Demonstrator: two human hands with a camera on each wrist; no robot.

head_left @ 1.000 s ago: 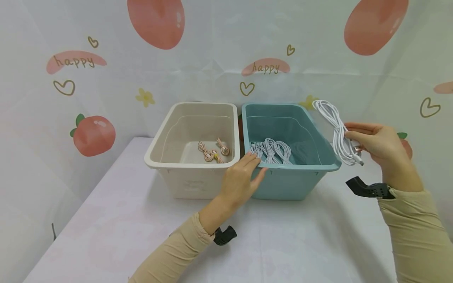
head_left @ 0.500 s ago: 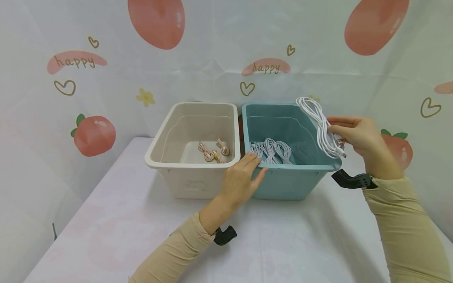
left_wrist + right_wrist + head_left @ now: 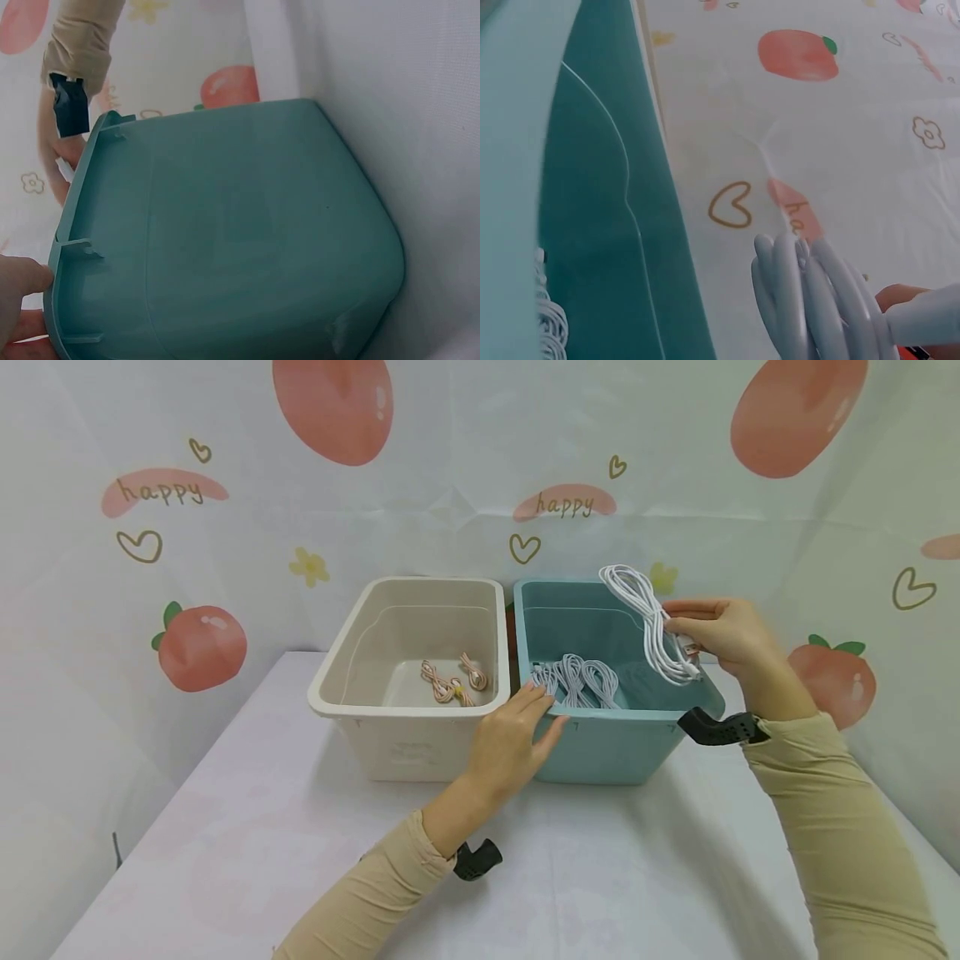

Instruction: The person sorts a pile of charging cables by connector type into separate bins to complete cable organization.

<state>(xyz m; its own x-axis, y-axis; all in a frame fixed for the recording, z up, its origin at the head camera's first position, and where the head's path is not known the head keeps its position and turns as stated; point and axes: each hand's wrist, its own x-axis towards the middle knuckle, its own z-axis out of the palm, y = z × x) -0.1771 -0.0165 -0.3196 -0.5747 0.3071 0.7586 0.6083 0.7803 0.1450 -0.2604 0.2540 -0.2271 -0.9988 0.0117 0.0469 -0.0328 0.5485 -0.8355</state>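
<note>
My right hand (image 3: 720, 627) pinches a coiled white cable (image 3: 648, 618) between thumb and fingers. The coil hangs tilted over the right side of the teal bin (image 3: 600, 747), and a plug end shows at its lower right. In the right wrist view the cable loops (image 3: 817, 307) fill the lower part, partly hiding the fingers. My left hand (image 3: 506, 739) rests on the teal bin's front rim near its left corner, fingers extended across it and thumb spread outside. Several coiled white cables (image 3: 577, 681) lie inside the teal bin, at its front left.
A beige bin (image 3: 412, 747) stands left of the teal bin, close beside it. Several small bundled pinkish cords (image 3: 437, 683) lie on its floor. Both bins stand on a white-covered table (image 3: 247, 860), against a printed backdrop (image 3: 420, 468).
My right hand has carried the coiled white cable leftward, from beyond the teal bin's right side to above its opening. The left hand and both bins stay put.
</note>
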